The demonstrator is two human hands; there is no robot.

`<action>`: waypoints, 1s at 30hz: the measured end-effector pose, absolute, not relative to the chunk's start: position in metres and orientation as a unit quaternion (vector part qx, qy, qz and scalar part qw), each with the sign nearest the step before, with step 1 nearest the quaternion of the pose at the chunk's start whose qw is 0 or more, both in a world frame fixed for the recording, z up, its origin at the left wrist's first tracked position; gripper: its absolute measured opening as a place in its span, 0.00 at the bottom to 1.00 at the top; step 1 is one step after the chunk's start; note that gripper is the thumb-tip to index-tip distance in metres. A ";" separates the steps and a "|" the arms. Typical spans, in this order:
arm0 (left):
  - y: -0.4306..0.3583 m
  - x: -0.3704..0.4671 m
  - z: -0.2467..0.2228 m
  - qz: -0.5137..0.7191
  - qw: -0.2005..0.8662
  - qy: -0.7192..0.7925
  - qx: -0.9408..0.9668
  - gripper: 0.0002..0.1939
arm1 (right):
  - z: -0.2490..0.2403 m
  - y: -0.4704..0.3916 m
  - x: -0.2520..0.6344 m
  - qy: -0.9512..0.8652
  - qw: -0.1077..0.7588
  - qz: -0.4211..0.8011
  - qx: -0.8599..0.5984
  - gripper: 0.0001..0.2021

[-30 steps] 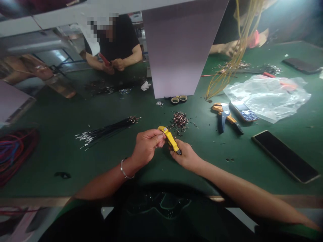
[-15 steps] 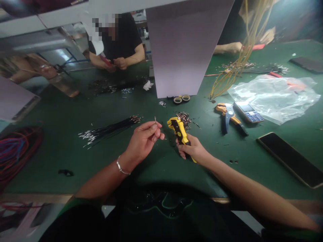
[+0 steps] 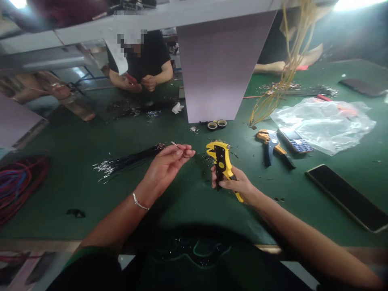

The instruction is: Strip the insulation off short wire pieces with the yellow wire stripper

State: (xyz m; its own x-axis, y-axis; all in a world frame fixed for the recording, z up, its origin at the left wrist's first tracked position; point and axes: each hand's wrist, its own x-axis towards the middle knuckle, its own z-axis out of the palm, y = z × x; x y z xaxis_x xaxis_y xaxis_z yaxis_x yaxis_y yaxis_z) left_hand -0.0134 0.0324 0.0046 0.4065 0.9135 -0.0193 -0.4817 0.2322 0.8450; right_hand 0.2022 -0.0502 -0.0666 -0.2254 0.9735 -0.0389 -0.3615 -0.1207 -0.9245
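My left hand (image 3: 168, 163) is closed in a pinch on a short thin wire (image 3: 173, 144), whose pale tip sticks up above the thumb. In my right hand (image 3: 238, 184) is a yellow and black wire stripper (image 3: 224, 165), its jaws pointing up and left, a short way to the right of my left fingers. The tool partly covers a pile of small dark pieces (image 3: 207, 158) on the table. A bundle of black wires (image 3: 130, 159) with bare silvery ends lies left of my left hand.
On the right of the green table (image 3: 182, 210) lie a blue and orange hand tool (image 3: 273, 147), a keypad phone (image 3: 295, 139), a smartphone (image 3: 348, 198) and a clear plastic bag (image 3: 327, 123). Tape rolls (image 3: 217, 125) sit by the white panel (image 3: 222, 72). Coiled wires (image 3: 22, 178) lie left; co-workers sit opposite.
My left hand has moved left and slightly up, and the wire in it now tilts left. The wire stripper has shifted right, over the pile. The camera view has tipped slightly.
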 end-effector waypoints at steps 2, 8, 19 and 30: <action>0.032 -0.014 0.005 0.473 0.731 0.283 0.403 0.04 | -0.068 -0.051 0.201 -0.422 0.510 0.659 -0.357 0.21; 0.027 -0.011 -0.001 0.423 0.722 0.365 0.408 0.03 | -0.069 -0.053 0.199 -0.408 0.510 0.665 -0.362 0.21; 0.011 0.000 -0.002 0.417 0.722 0.370 0.409 0.03 | -0.065 -0.051 0.201 -0.369 0.487 0.701 -0.369 0.24; 0.006 0.005 -0.009 0.409 0.768 0.330 0.367 0.03 | -0.067 -0.051 0.202 -0.399 0.481 0.688 -0.369 0.24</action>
